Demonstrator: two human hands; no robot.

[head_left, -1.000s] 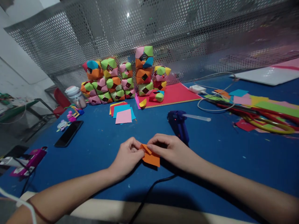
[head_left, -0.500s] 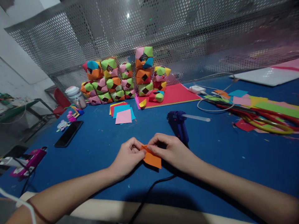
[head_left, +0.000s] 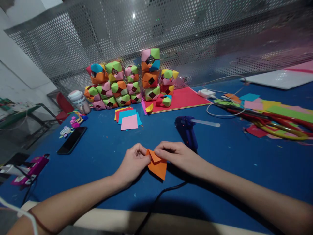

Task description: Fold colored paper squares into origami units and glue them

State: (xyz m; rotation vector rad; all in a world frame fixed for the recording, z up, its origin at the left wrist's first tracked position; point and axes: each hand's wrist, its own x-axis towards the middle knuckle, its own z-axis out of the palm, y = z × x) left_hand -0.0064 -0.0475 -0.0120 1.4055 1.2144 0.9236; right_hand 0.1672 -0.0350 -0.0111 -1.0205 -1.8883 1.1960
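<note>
- Currently, far left on blue counter: magenta power strip, white plug in it.
- Next, black phone lying flat; bottle upright, farther back.
- Far left of center: multicolored folded-paper stacks; small paper squares fanned out in front, pink on top.
- Near center, left hand: grip pinching left corner of orange paper, thumb against fingers.
- Orange paper: between both hands at near center, flap folded over at far side, one corner pointing near.
- Right hand: grip pinching same paper at far right edge.
- Just beyond right hand: blue glue gun, clear stick pointing right.
- Far right: white adapter, then paper scraps with red and yellow handles across them.
</note>
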